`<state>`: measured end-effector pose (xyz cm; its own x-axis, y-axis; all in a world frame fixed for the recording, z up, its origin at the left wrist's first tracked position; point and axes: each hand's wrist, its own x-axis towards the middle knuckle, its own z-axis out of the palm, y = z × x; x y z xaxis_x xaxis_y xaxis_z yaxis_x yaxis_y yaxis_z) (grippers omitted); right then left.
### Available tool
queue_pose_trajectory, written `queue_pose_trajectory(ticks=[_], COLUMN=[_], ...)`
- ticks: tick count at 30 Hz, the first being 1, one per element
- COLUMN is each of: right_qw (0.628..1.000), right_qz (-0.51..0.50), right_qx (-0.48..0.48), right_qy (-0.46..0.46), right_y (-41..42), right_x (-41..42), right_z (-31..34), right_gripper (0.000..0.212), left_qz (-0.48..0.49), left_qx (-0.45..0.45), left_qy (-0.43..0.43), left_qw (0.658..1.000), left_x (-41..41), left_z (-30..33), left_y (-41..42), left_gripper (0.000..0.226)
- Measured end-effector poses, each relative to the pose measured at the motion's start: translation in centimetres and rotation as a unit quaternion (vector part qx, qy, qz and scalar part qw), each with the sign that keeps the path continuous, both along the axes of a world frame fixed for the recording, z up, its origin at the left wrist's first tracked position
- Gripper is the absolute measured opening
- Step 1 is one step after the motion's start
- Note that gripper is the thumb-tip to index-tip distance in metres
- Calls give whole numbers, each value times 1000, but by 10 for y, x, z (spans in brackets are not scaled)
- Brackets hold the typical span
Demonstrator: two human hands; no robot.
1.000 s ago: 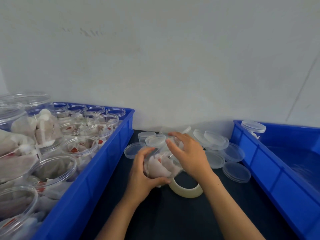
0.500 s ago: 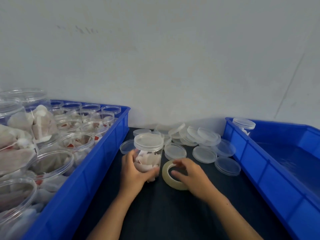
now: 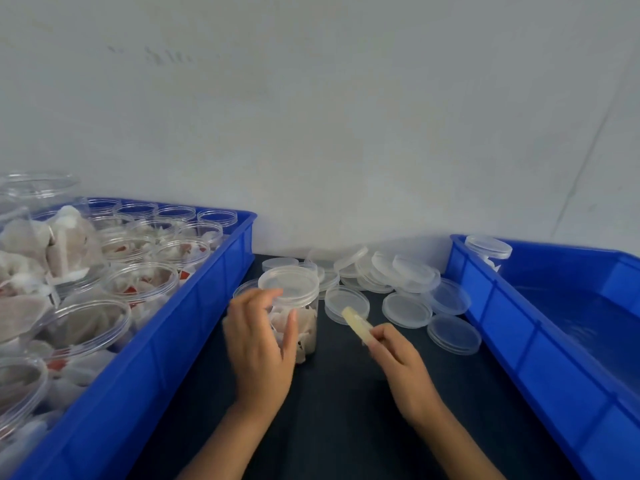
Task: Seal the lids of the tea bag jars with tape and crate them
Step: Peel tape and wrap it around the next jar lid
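Upright on the dark table between two blue crates: a clear jar of tea bags, capped with a clear lid. Left hand beside the jar, fingers loosely spread and blurred, thumb against its wall; cannot tell whether actually gripping. Right hand pinching a roll of tape, held on edge just right of the jar. Left crate packed with open jars of tea bags. Right crate holding one lidded jar in its far corner. Loose lids piled behind the jar.
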<state>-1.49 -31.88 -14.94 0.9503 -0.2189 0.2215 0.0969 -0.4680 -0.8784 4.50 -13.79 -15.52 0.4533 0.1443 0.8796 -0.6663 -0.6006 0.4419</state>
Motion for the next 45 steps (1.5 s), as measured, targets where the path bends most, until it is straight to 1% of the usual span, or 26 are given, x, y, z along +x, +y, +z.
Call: queue_pose_trajectory(ticks=[1, 2, 4, 5, 7, 9, 11, 13, 15, 18, 22, 24, 26, 28, 30, 31, 33, 41, 45], right_qw=[1000, 999, 998, 998, 997, 994, 993, 995, 995, 990, 984, 982, 982, 984, 984, 983, 981, 974, 974], right_qz=[-3, -7, -11, -8, 13, 48, 80, 91, 93, 87, 75, 77, 76, 68, 62, 62, 61, 52, 41], right_qx=[17, 25, 34, 41, 59, 80, 79, 34, -26, -107, -162, -172, -168, -161, -163, -169, -179, -219, -221], right_qy=[-12, -25, -43, -48, -52, -50, -33, -27, -39, -30, -18, -25, -30, -31, -36, -38, -41, -30, -25], right_y=[-1, 0, 1, 1, 3, 7, 12, 17, 21, 24, 24, 25, 25, 23, 23, 24, 27, 30, 31], right_x=[0, -1, -1, -2, -2, -2, -3, -5, -6, -7, -8, -8, -7, -7, -7, -7, -8, -6, -6], right_z=[2, 3, 5, 6, 7, 6, 2, -2, -4, -6, -9, -9, -9, -9, -9, -9, -9, -12, -11], right_gripper=[22, 30, 41, 44, 42, 30, 20, 17, 14, 13, 8, 12, 14, 11, 13, 15, 17, 6, 5], left_qz=[-27, -64, -142, -171, -217, -243, -259, -261, -253, -245, -218, -214, -225, -233, -241, -244, -247, -229, -232], left_qx=[42, 85, 151, 167, 157, 126, 90, 39, 9, 11, 50, 77, 85, 51, 12, 7, 11, 37, -4], left_qy=[-18, -8, 41, 57, 88, 105, 117, 128, 129, 129, 134, 129, 132, 144, 158, 159, 157, 161, 168], left_qw=[999, 994, 977, 969, 960, 956, 955, 956, 959, 961, 965, 965, 962, 960, 957, 957, 956, 959, 958], left_x=[-4, -8, -16, -17, -19, -19, -20, -23, -24, -22, -17, -16, -16, -17, -19, -20, -19, -15, -17], left_z=[1, 1, -1, -3, -5, -4, -4, -3, -2, -3, -3, -4, -7, -7, -6, -5, -5, -9, -12], left_y=[-4, -8, -15, -18, -22, -23, -25, -27, -28, -27, -24, -24, -26, -28, -28, -27, -25, -25, -28], left_gripper=[25, 19, 21, 24, 28, 30, 28, 28, 31, 27, 19, 19, 18, 16, 18, 19, 17, 16, 18])
